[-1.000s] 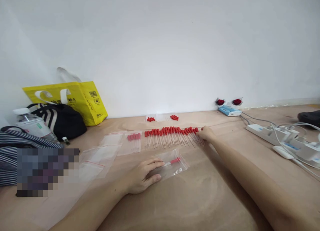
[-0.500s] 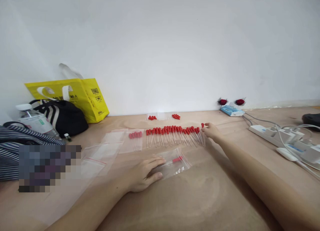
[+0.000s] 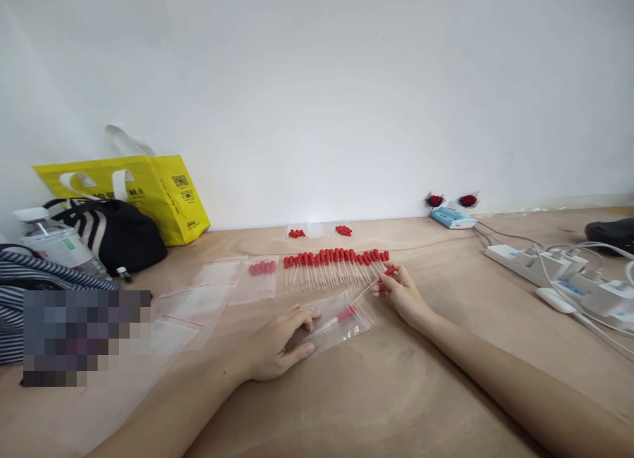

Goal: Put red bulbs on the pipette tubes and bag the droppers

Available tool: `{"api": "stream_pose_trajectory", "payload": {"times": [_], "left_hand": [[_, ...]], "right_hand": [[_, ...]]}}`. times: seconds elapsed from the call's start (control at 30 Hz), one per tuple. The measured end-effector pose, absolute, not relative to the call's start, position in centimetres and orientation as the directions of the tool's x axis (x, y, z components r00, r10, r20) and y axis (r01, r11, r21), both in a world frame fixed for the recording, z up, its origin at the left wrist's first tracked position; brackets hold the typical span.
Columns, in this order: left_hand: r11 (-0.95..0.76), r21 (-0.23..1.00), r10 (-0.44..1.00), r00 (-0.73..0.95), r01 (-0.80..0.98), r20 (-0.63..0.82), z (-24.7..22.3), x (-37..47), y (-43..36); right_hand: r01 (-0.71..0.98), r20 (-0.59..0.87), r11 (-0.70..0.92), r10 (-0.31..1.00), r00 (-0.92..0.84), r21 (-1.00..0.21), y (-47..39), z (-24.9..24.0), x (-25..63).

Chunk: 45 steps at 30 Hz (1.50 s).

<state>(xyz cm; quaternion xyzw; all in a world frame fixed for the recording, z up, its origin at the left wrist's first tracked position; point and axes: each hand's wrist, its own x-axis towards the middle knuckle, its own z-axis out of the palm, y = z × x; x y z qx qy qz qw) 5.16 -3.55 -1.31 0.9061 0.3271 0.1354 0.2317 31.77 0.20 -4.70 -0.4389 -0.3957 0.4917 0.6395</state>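
Note:
My right hand (image 3: 400, 292) pinches a clear dropper (image 3: 389, 272) by its red bulb, the thin tip pointing left toward the mouth of a clear zip bag (image 3: 341, 331). Inside that bag lies a dropper with a red bulb (image 3: 346, 313). My left hand (image 3: 284, 342) rests over the bag's left end, with thumb and fingers apart on the plastic. Behind the bag a long row of red-bulbed droppers (image 3: 327, 257) lies side by side. Left of the row, a bag (image 3: 242, 292) holds several more droppers.
Flat zip bags (image 3: 176, 332) lie at the left. Two small heaps of red bulbs (image 3: 296, 233) are near the wall. A yellow bag (image 3: 171, 200), a black bag (image 3: 123, 237) and a bottle (image 3: 59, 243) stand left; a power strip (image 3: 520, 263) with cables is right.
My right hand has moved left and nearer from the right end of the row, bringing a dropper to the bag. My left hand stays on the bag. The view has shifted slightly.

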Motion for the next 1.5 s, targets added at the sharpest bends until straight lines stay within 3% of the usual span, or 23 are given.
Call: {"api": "stream_pose_trajectory", "payload": {"times": [0.17,0.3,0.43,0.93,1.2,1.5], "left_hand": [[-0.683,0.486,0.654,0.752,0.544,0.077,-1.3,5.1,-3.5],[-0.691,0.451,0.655,0.753,0.566,0.059,-1.4,5.0,-3.5],[-0.692,0.434,0.661,0.748,0.577,0.061,-1.5,5.0,-3.4],[-0.710,0.450,0.641,0.762,0.541,0.095,-1.6,5.0,-3.4],[-0.718,0.459,0.628,0.771,0.524,0.102,-1.7,4.9,-3.3],[-0.725,0.464,0.620,0.776,0.508,0.119,-1.5,5.3,-3.3]], "right_hand": [[-0.287,0.030,0.055,0.996,0.089,-0.956,-0.1,-5.0,31.2],[-0.073,0.055,0.048,0.995,-0.089,-0.996,-0.6,-5.2,31.2],[0.089,0.122,0.148,0.961,-0.247,-0.985,-0.6,-5.3,31.1],[0.183,0.085,0.197,0.870,-0.486,-0.963,-0.1,-4.3,30.2],[0.345,0.030,0.141,0.951,-0.308,-0.928,-0.1,-4.2,30.1],[0.284,-0.023,0.024,0.987,-0.162,-0.959,-0.2,-5.3,29.7]]}}
